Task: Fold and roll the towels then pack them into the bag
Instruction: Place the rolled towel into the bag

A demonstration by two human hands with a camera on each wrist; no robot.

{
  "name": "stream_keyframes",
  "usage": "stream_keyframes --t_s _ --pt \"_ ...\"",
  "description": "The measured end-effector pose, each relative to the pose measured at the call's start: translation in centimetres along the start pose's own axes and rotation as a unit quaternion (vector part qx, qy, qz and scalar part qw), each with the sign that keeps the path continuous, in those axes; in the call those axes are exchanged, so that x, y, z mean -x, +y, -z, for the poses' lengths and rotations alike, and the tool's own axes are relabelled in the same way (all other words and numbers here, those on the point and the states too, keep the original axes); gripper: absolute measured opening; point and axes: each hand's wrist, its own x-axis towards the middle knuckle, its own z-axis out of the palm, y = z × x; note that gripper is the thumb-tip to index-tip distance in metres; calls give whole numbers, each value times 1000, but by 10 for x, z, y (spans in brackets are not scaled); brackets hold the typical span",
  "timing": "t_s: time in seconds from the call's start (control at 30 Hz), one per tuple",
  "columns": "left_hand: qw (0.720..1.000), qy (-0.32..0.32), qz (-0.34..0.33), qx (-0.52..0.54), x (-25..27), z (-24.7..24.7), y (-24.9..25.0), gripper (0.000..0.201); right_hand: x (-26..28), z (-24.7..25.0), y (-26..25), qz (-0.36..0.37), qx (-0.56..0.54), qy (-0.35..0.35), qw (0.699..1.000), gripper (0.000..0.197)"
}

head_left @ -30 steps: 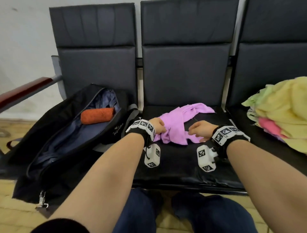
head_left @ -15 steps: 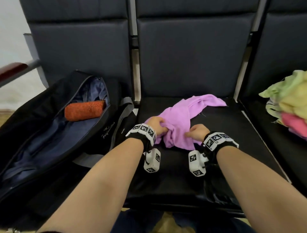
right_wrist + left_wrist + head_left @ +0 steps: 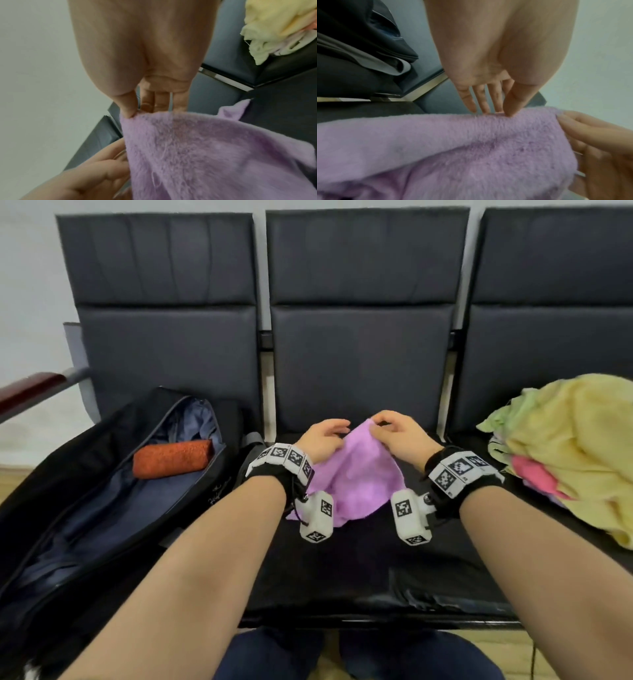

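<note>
Hanging between both hands, a purple towel (image 3: 352, 474) is lifted by its top edge above the middle seat (image 3: 342, 570) of a row of dark chairs, its lower part bunched on the cushion. The left hand (image 3: 322, 436) pinches the edge between thumb and fingertips, as the left wrist view shows, the other fingers (image 3: 467, 97) held straight. The right hand (image 3: 399, 433) pinches the same edge just beside it, thumb pressed against the forefinger at the towel's peak. To the left, a black bag (image 3: 85, 491) lies unzipped across the neighbouring seat, with one rolled orange towel (image 3: 173, 457) resting inside against its blue lining. To the right, a loose heap of towels (image 3: 575, 446), yellow and pale green with pink showing beneath, sits on the third seat, well apart from the hands. A wooden armrest (image 3: 30, 392) juts out at far left, beyond the bag.
</note>
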Motion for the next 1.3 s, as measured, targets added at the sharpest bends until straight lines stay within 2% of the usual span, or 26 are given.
stream_keyframes --t_s 0.07,0.13,0.17,0.27,0.33,0.43,0.5,0.57,0.63,0.7,0.77,0.8,0.87,0.9,1.0,1.1,1.17,1.23,1.3 --pt "999 -32 -28 23 8 -4 21 61 11 11 -19 11 -19 11 1000 8" --pt "997 -28 -54 37 15 -12 33 63 19 18 -33 -8 -82 32 996 9" --pt "997 -2 -62 38 19 -15 38 60 23 20 -40 -29 -123 43 991 12" --pt "986 146 -66 50 31 -16 45 37 35 25 -60 -53 -251 58 965 24" --pt "976 177 -84 98 40 -12 52 25 40 27 -72 -48 -338 41 939 29" --pt "976 133 -131 115 54 -1 64 24 42 24 -88 -48 -414 40 908 27" --pt "983 88 -153 54 59 2 68 22 43 19 -98 -51 -453 40 889 22" --pt "980 86 -169 -50 59 4 65 38 44 15 -107 -46 -471 34 880 18" --pt "976 107 -172 -86 60 7 61 27 44 15 -110 -28 -430 51 901 18" --pt "978 123 -165 -42 63 14 58 8 44 18 -106 -13 -343 113 933 17" --pt "978 139 -157 -11 64 23 57 4 45 22 -96 -19 -277 178 944 15" --pt "977 147 -156 -11 64 26 58 6 46 22 -91 -36 -259 194 946 23" --pt "976 152 -158 -8 66 30 63 4 50 17 -82 -47 -232 173 956 36" --pt "974 152 -167 4 68 31 66 3 53 14 -79 -39 -205 150 966 36" --pt "971 149 -185 38 70 35 73 16 61 2 -78 0 -92 69 993 30" --pt "976 96 -193 27 71 36 78 15 64 -5 -77 54 -75 22 995 32" --pt "978 62 -199 18 73 35 79 11 62 -6 -78 84 -43 27 995 21" --pt "978 68 -198 8 72 36 75 7 56 -4 -75 95 30 74 992 8" --pt "981 87 -174 -3 70 38 67 3 51 1 -71 93 91 133 983 3"
